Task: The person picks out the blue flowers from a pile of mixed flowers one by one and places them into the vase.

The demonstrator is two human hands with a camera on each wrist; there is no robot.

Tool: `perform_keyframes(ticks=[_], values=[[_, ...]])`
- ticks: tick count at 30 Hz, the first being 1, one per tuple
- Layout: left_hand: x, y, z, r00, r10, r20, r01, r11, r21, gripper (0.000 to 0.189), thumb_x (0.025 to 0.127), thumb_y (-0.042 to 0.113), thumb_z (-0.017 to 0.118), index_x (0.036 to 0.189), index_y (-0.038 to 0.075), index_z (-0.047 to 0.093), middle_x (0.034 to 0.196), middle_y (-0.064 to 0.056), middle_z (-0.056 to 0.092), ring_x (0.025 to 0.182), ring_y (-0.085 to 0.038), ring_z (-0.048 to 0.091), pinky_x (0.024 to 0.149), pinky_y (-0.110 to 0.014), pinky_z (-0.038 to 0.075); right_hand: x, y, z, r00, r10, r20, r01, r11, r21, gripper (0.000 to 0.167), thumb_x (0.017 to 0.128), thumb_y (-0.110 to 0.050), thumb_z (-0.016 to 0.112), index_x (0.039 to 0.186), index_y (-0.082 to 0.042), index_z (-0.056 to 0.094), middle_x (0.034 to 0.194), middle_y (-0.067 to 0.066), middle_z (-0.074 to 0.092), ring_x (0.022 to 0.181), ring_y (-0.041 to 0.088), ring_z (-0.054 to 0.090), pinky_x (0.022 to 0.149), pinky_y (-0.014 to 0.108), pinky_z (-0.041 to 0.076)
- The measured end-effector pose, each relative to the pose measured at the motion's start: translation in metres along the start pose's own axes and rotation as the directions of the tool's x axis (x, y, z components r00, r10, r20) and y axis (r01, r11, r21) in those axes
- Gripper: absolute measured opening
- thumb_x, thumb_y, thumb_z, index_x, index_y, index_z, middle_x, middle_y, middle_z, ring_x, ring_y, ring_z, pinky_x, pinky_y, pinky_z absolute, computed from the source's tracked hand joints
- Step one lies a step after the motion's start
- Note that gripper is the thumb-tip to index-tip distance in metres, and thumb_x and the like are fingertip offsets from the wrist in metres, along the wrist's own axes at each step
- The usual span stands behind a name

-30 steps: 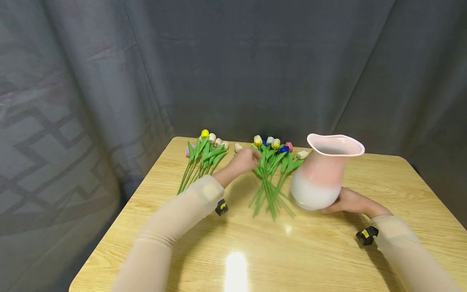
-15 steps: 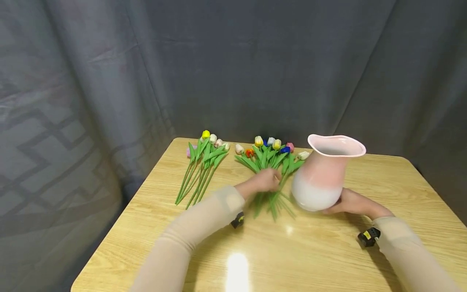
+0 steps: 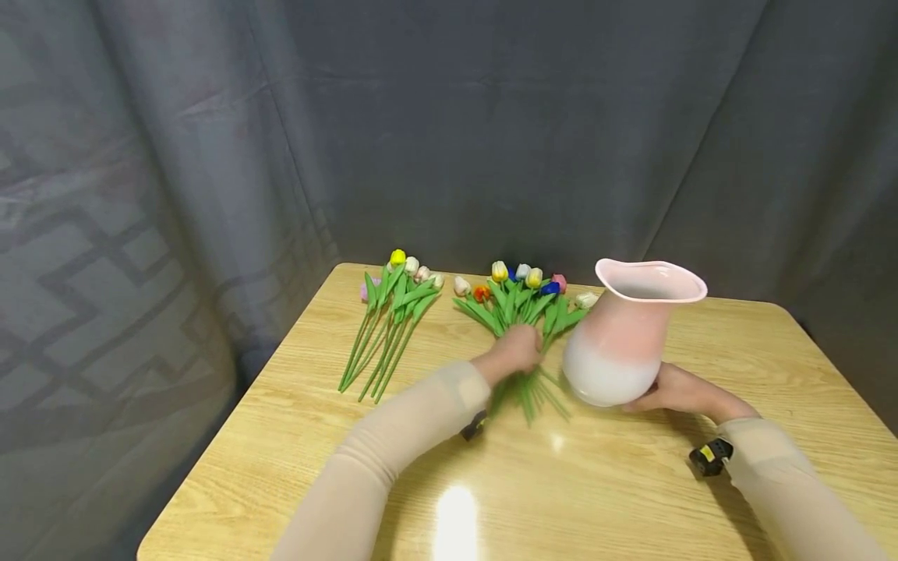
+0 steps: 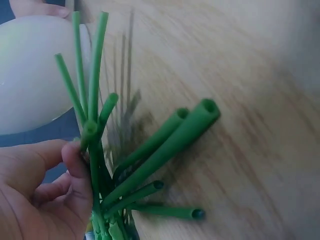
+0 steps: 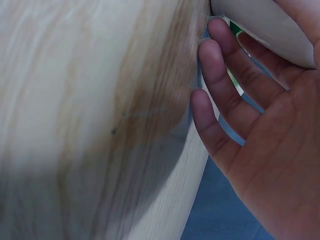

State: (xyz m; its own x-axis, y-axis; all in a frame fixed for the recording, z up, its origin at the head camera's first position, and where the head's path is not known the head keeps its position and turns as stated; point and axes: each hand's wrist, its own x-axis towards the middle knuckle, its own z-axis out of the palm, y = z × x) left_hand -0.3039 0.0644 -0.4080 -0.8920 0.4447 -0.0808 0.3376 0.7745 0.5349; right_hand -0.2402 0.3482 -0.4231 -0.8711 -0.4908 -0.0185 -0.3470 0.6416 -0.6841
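Head view: left hand (image 3: 515,351) grips tulips (image 3: 512,302) by stems (image 3: 526,397); right hand (image 3: 677,389) (relaxed) touches vase (image 3: 620,343).

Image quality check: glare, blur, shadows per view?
Head: bright glare spot on the table, left hand slightly blurred, stem ends hazy; left wrist: stems cast thin shadows, wood grain soft; right wrist: broad shadow dims part of the table.

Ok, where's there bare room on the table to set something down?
The table is bare between the sleeves, and right of the vase, beyond the right hand. It's crowded mid-table, where the left hand grips tulip stems beside the vase.
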Motion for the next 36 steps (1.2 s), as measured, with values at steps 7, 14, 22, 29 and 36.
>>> perform_keyframes(ticks=[7, 14, 22, 29, 36], values=[[-0.005, 0.000, -0.017, 0.998, 0.001, -0.058, -0.010, 0.988, -0.156, 0.012, 0.084, -0.002, 0.059, 0.076, 0.005, 0.064, 0.066, -0.001, 0.060, 0.047, -0.007, 0.049, 0.043, -0.017, 0.041, -0.001, -0.001, 0.000, 1.000, -0.005, 0.001, 0.005, 1.000, 0.003, 0.071, 0.075, -0.020, 0.083, 0.131, 0.003, 0.045, 0.123, 0.017, 0.058, 0.098, -0.002, 0.054, 0.083, 0.020, 0.048], [-0.025, -0.005, -0.066, 0.980, -0.001, -0.200, -0.063, 0.947, -0.315, 0.020, 0.090, 0.008, 0.059, 0.109, 0.003, 0.063, 0.088, -0.007, 0.067, 0.059, -0.011, 0.060, 0.056, -0.020, 0.049, -0.001, 0.001, 0.001, 1.000, 0.014, -0.001, -0.014, 1.000, -0.016, 0.069, 0.075, -0.021, 0.083, 0.129, 0.004, 0.047, 0.120, 0.017, 0.060, 0.096, -0.001, 0.054, 0.082, 0.020, 0.048], [-0.044, -0.035, -0.121, 0.911, 0.014, -0.413, -0.111, 0.971, -0.212, 0.051, 0.089, 0.003, 0.056, 0.137, 0.008, 0.041, 0.079, -0.004, 0.059, 0.056, -0.015, 0.056, 0.051, -0.024, 0.044, -0.004, -0.001, -0.001, 1.000, -0.005, -0.015, 0.005, 1.000, -0.024, 0.069, 0.075, -0.020, 0.083, 0.129, 0.002, 0.047, 0.122, 0.017, 0.059, 0.099, -0.003, 0.053, 0.084, 0.019, 0.047], [-0.058, -0.070, -0.151, 0.926, -0.065, -0.373, 0.033, 0.995, -0.091, 0.063, 0.090, 0.001, 0.052, 0.149, 0.007, 0.029, 0.068, -0.004, 0.055, 0.051, -0.015, 0.054, 0.047, -0.024, 0.037, -0.003, 0.000, 0.000, 1.000, 0.003, -0.012, -0.003, 1.000, -0.025, 0.069, 0.075, -0.021, 0.083, 0.129, 0.003, 0.046, 0.121, 0.017, 0.059, 0.097, -0.002, 0.053, 0.083, 0.019, 0.047], [-0.073, -0.111, -0.146, 0.956, -0.156, -0.248, 0.158, 0.987, -0.013, 0.068, 0.091, -0.002, 0.052, 0.152, 0.009, 0.024, 0.062, -0.006, 0.062, 0.054, -0.021, 0.063, 0.045, -0.023, 0.044, -0.001, -0.001, -0.001, 1.000, 0.008, -0.008, -0.008, 1.000, -0.028, 0.069, 0.075, -0.021, 0.083, 0.128, 0.003, 0.047, 0.120, 0.016, 0.059, 0.096, -0.002, 0.053, 0.082, 0.020, 0.047]])
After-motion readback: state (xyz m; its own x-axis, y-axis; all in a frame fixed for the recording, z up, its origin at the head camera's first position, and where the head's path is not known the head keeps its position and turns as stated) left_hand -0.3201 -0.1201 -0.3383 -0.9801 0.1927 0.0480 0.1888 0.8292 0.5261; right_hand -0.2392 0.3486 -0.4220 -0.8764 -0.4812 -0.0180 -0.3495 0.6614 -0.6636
